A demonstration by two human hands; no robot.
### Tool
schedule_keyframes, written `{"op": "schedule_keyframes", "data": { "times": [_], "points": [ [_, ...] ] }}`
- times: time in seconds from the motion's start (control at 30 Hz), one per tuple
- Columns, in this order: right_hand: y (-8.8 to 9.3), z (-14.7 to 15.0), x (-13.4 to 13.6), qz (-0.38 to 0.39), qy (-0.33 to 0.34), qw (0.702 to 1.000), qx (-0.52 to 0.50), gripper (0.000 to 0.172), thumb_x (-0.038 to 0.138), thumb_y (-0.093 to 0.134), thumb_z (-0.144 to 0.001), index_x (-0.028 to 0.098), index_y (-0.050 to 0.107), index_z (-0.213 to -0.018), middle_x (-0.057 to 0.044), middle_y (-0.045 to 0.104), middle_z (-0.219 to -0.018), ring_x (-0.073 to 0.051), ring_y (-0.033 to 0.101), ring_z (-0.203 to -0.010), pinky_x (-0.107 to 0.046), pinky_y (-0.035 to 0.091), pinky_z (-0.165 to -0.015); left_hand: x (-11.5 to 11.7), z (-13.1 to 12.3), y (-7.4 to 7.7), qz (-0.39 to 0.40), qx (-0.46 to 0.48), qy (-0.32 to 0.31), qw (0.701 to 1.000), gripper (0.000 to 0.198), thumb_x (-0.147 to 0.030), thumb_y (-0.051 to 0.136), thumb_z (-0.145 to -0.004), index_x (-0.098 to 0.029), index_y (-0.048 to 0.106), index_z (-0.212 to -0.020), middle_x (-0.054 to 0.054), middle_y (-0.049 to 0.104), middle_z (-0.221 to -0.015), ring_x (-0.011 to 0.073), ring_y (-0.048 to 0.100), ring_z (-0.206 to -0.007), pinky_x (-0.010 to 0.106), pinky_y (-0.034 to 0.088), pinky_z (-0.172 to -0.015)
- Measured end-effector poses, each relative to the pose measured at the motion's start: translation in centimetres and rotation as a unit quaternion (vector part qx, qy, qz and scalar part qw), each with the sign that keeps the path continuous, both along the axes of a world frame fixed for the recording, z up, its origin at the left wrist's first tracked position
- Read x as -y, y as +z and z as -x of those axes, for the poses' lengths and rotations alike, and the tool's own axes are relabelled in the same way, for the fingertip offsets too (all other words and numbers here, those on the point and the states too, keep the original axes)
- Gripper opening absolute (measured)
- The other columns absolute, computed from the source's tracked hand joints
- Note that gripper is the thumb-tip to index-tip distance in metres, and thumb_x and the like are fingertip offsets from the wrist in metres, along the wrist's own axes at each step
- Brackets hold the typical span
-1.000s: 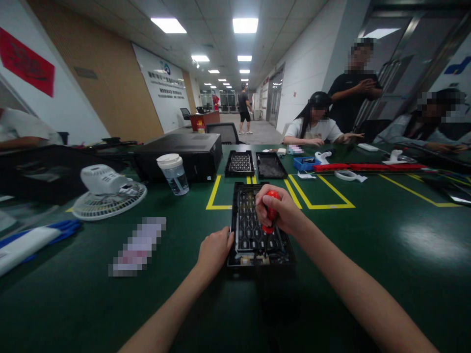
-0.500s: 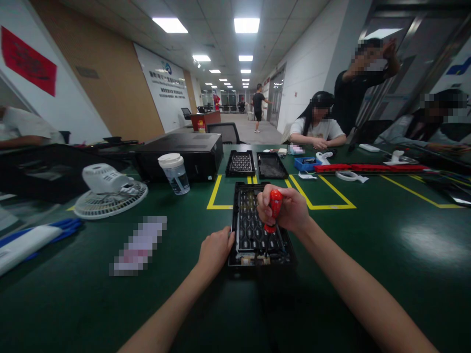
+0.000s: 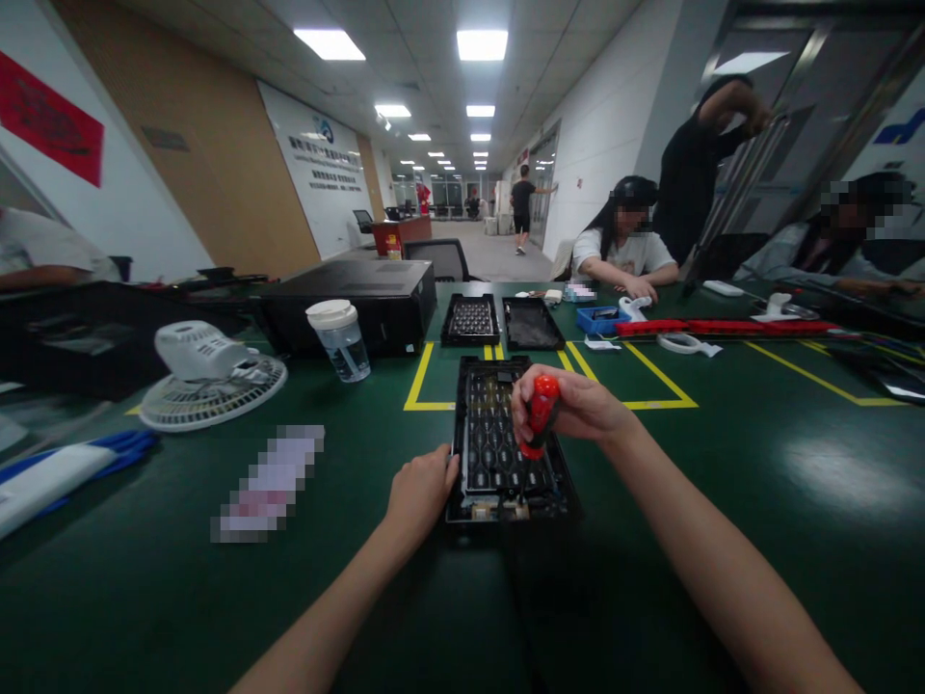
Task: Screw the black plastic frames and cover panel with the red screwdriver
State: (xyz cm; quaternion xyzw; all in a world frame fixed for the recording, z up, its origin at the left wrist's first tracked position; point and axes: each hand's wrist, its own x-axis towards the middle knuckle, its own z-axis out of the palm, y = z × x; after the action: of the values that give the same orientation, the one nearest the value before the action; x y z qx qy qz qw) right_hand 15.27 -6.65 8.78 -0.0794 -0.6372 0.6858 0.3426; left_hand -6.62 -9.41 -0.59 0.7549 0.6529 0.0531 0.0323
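Observation:
A black rectangular case with a grid of rounded cells inside lies in front of me on the green table. My left hand is closed against the case's left side wall, its fingertips partly hidden. Above the right half of the case, my right hand grips a screwdriver by its red handle. The screwdriver leans slightly, and its dark shaft points down at the near end of the case. Some yellowish parts show at that end. Whether the tip touches anything, I cannot tell.
Beyond the case lie a case with a cell grid and a black tray. A lidded cup, a white fan and a large black box stand left. A blue bin is at right. People sit across the table.
My right hand has shifted slightly right, and the screwdriver tilts more, its shaft now showing toward the case's near end. My left hand keeps its place. A standing person in the background has turned.

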Motion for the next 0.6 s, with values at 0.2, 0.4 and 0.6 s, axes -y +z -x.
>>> {"op": "schedule_keyframes", "data": {
  "times": [0.2,0.4,0.6],
  "points": [
    [0.13,-0.55,0.01,-0.031,0.012,0.999,0.002,0.032,0.042,0.053,-0.080,0.014,0.051,-0.096,-0.008,0.057,-0.088,-0.020,0.060,-0.075,-0.043,0.047,-0.073,-0.03,-0.02,-0.09,0.002,0.005,-0.003,1.000,0.036,-0.039,0.025,-0.090,-0.023,0.054,-0.105,0.006,0.067,-0.085,0.0201,0.064,-0.079,0.028,0.046,-0.066],
    [0.22,-0.29,0.26,-0.043,0.010,0.999,0.010,0.033,0.042,0.053,-0.081,0.014,0.051,-0.097,-0.007,0.056,-0.088,-0.018,0.060,-0.074,-0.041,0.048,-0.071,-0.09,-0.01,-0.05,0.000,0.002,-0.001,1.000,0.035,-0.040,0.027,-0.090,-0.022,0.055,-0.103,0.006,0.067,-0.084,0.0198,0.064,-0.077,0.027,0.046,-0.065],
    [0.38,0.09,0.46,-0.055,0.021,0.998,0.006,0.032,0.040,0.053,-0.082,0.012,0.050,-0.098,-0.008,0.056,-0.088,-0.017,0.059,-0.074,-0.035,0.048,-0.067,-0.08,0.06,-0.28,-0.004,0.001,-0.002,1.000,0.035,-0.040,0.027,-0.090,-0.023,0.055,-0.102,0.005,0.067,-0.083,0.0198,0.065,-0.077,0.028,0.046,-0.064]
  ]
}}
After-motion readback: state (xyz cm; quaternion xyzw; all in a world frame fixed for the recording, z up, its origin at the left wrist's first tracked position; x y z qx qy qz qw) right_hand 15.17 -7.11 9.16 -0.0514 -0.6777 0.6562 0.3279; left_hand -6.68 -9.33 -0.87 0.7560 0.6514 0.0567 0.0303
